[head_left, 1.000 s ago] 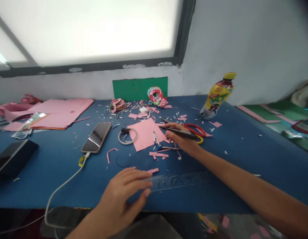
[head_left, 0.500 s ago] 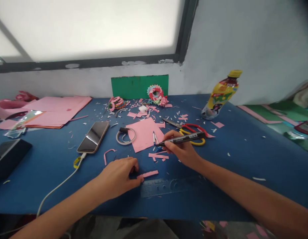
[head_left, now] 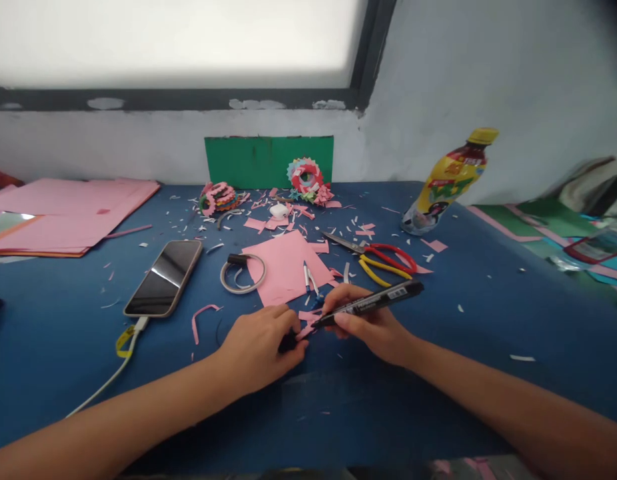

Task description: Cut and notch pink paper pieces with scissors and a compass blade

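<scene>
Between the fingers and thumb of my left hand (head_left: 261, 347) is a narrow pink paper strip (head_left: 303, 332). Something black shows inside that hand, too hidden to name. My right hand (head_left: 371, 327) is closed around a black permanent marker (head_left: 378, 301), which slants with its tip down to the left. That tip is at the strip; whether it touches I cannot tell. Just beyond lie a pink paper square (head_left: 283, 267) and a pair of small blue-and-white compasses (head_left: 311, 280). Scissors (head_left: 386, 260) with red and yellow handles rest open past my right hand.
A phone (head_left: 164, 279) on a white cable lies at left, near a roll of tape (head_left: 242, 273). Pink sheets (head_left: 88, 213) are stacked further back. Paper scraps, paper rings (head_left: 306, 179) and a green board (head_left: 268, 160) line the wall. A drink bottle (head_left: 446, 183) stands at right.
My left hand has moved forward and right with the pink strip, up to the marker tip. My right hand has shifted slightly nearer to me. The view has turned a little.
</scene>
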`<state>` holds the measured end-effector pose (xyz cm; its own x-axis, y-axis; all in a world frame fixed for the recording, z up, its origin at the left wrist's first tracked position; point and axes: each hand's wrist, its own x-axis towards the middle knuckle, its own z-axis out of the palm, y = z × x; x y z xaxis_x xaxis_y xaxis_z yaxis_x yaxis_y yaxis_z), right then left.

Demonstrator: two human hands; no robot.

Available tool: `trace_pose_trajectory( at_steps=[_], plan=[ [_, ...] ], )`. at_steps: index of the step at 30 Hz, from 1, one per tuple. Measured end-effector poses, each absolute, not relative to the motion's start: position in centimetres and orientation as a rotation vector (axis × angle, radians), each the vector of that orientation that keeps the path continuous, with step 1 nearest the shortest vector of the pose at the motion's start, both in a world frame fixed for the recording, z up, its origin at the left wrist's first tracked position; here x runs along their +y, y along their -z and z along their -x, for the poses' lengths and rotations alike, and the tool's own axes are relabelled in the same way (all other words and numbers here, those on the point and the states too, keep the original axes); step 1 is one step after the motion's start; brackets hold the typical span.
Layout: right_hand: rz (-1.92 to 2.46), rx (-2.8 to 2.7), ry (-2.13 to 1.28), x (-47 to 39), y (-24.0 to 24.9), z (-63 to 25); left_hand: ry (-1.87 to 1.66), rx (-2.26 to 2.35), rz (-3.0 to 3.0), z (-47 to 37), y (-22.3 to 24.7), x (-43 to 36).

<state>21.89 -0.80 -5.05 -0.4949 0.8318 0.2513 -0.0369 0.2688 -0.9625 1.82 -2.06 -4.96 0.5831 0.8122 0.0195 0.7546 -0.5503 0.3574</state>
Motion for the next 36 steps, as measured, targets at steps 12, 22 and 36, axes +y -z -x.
trace_pose_trajectory(
  at_steps=[12, 22, 36],
  plan=[
    [0.815, -2.125, -1.149, 0.1, 5.6, -20.8, -0.342, 1.198, -2.407, -1.2, 5.1, -2.2],
    [0.900, -2.187, -1.113, -0.1, 5.9, -20.6, -0.342, 1.241, -2.364, -1.4, 5.2, -2.2],
    [0.885, -2.147, -1.147, 0.6, 6.3, -21.6, -0.336, 1.253, -2.362, -1.5, 5.0, -2.1]
  ],
)
